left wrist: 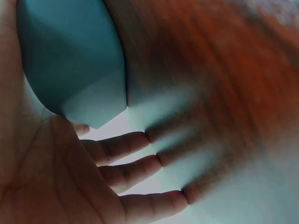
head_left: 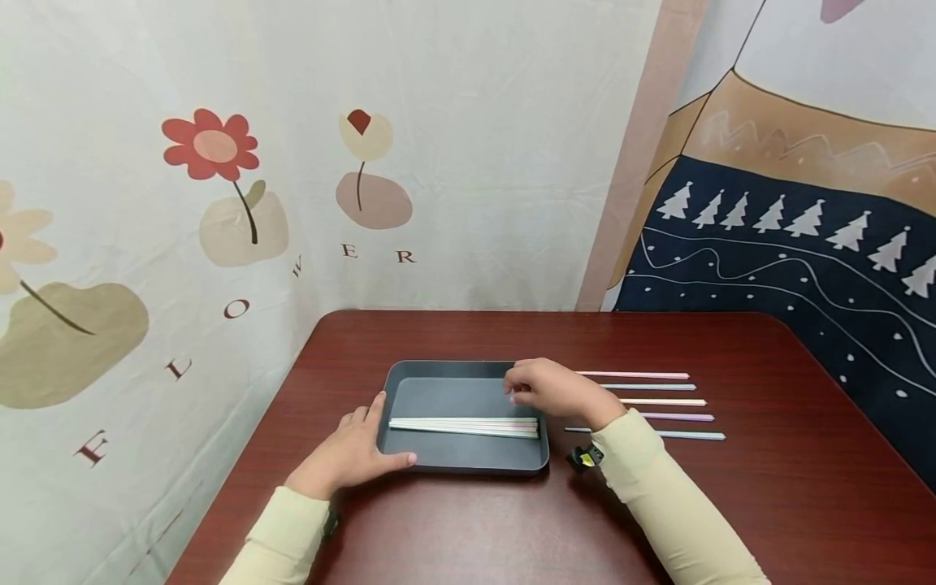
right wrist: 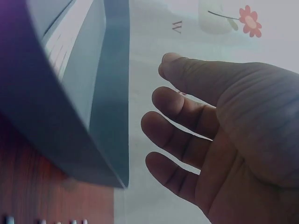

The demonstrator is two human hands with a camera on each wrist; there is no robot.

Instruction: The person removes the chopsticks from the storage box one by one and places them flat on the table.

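A dark grey rectangular tray [head_left: 442, 396] lies on the table, with a bundle of pale, slim chopsticks [head_left: 464, 426] lengthwise in its front half. My left hand [head_left: 351, 451] rests at the tray's left side, fingers fairly straight along the edge and thumb at the front rim. In the left wrist view, the tray's corner [left wrist: 74, 51] lies beside that palm. Over the tray's right end hovers my right hand [head_left: 552, 388]; the right wrist view shows its fingers [right wrist: 159, 128] loosely bent and holding nothing. Several pastel chopsticks [head_left: 676, 402] lie in spaced rows right of the tray, partly hidden by the right arm.
The reddish-brown wooden table [head_left: 468, 528] has rounded far corners. Behind it and along its left hangs a pale curtain [head_left: 475, 162] with printed flowers and letters. A dark blue cloth [head_left: 731, 268] with white trees hangs at the right.
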